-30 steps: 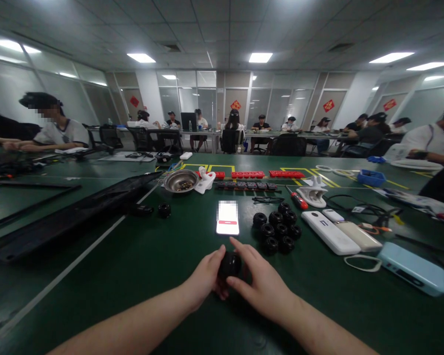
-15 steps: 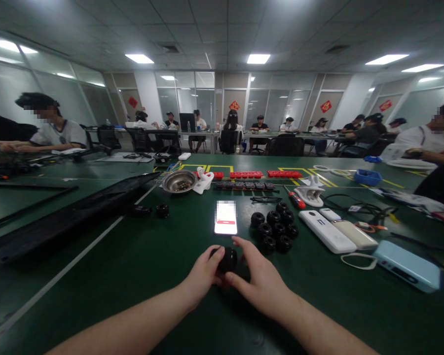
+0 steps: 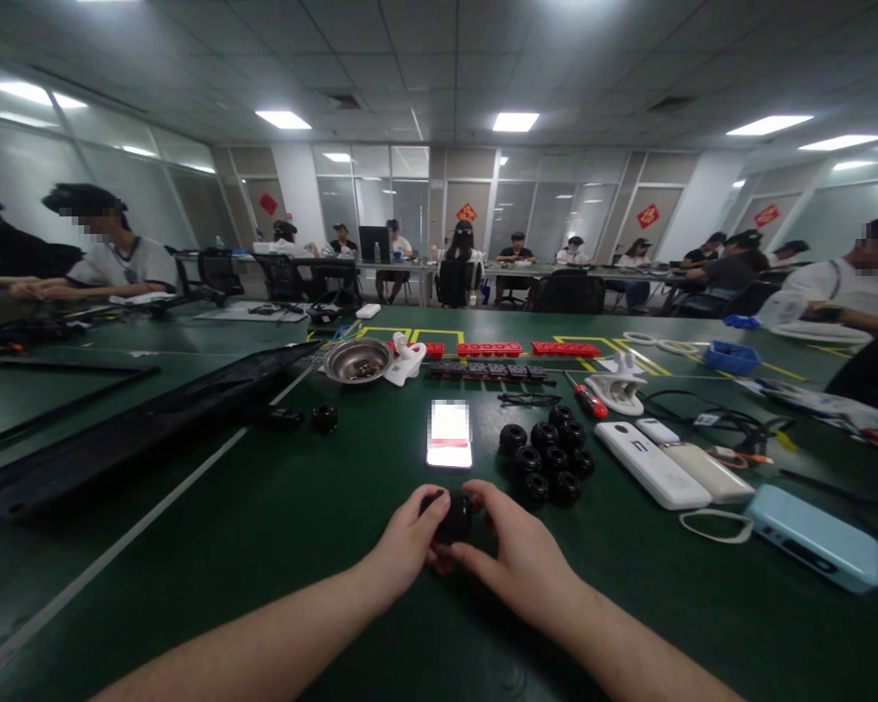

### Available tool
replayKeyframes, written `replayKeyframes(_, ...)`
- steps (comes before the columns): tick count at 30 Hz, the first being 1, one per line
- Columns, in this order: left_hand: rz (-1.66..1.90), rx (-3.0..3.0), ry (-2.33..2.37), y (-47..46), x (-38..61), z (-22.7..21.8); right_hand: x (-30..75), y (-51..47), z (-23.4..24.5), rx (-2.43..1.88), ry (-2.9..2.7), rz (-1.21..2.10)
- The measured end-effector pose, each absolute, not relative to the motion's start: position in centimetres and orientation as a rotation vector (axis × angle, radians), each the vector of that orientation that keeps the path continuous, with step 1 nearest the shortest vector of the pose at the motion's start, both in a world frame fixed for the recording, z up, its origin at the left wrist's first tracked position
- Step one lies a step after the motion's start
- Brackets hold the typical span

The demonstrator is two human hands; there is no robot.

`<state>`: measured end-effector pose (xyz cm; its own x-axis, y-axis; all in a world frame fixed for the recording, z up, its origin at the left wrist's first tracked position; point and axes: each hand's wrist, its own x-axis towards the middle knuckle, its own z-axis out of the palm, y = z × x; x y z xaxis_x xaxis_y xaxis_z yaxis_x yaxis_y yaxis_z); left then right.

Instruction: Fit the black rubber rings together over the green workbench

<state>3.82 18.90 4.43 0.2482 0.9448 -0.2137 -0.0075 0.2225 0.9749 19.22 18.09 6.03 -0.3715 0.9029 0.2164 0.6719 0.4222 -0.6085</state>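
Observation:
Close to me, above the green table, my left hand (image 3: 412,534) is closed around a small black wheel (image 3: 457,517), its thumb lying over the top. From the other side, my right hand (image 3: 516,546) curves round the same wheel, with index fingertip and thumb tip at its edge. Part of the wheel is hidden by the fingers. Just beyond the hands lies a phone (image 3: 449,434) with a lit screen. Several similar black wheels (image 3: 554,459) are grouped to the right of the phone, and a single one (image 3: 325,418) sits apart on the left.
A metal bowl (image 3: 358,361) with small parts, red strips (image 3: 490,349) and a red screwdriver (image 3: 591,401) lie farther back. White power banks (image 3: 651,466) and a light-blue box (image 3: 814,538) are at right. A long black panel (image 3: 153,424) stretches along the left. Other people sit around.
My right hand's fingers have come in closer around the wheel. The left hand keeps its hold. The whole view has shifted slightly.

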Motion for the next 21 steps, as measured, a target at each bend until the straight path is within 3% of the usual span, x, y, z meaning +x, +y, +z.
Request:
replayKeyframes(6, 0.919, 1.246, 1.093, 18.61, 3.86, 4.05, 19.14, 18.24, 6.02, -1.426, -2.159, 0.729)
replayKeyframes(13, 0.842, 1.157, 1.121, 19.03, 3.81, 4.28, 19.15, 18.03, 6.05, -1.262, -2.168, 0.59)
replayKeyframes(21, 0.93, 1.238, 1.108, 18.52, 3.81, 4.18, 19.12, 18.51, 5.95, -1.398, -2.15, 0.789)
